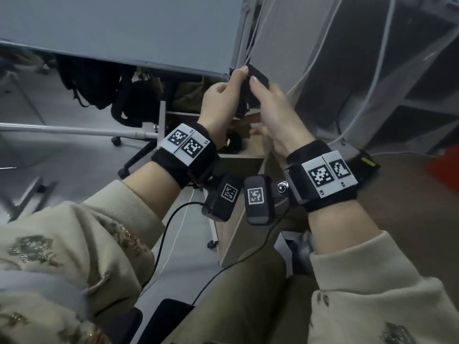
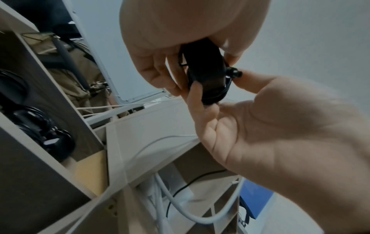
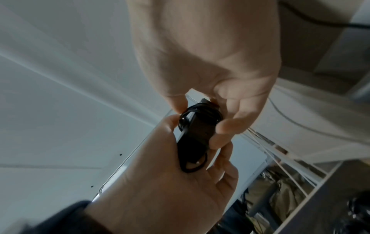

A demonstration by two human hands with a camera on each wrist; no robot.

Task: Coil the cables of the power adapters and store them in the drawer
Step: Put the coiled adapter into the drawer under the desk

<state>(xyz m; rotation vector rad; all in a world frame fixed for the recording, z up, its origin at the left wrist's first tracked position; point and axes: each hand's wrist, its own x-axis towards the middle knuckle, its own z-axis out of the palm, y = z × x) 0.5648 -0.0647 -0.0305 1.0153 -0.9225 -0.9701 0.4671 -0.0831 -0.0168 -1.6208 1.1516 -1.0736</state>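
While raised above the open drawer (image 1: 238, 160), both hands share one black power adapter (image 1: 258, 78) | left hand (image 1: 221, 100) grips it | right hand (image 1: 270, 108) pinches its wound cable (image 3: 200, 109)

The power adapter (image 1: 258, 78) is a small black block. It is up in the air, above the open drawer (image 1: 238, 157), held between two hands. Its thin black cable (image 3: 200, 110) is wound round and round the block in tight loops. One loop of the cable sticks out at one end of the block, and the little round plug (image 2: 234, 73) pokes out at its side. The drawer is light wood on the outside and dark inside. More black adapters (image 2: 40, 125) with coiled cables already lie in it, close together. It is too dark in there to count them.
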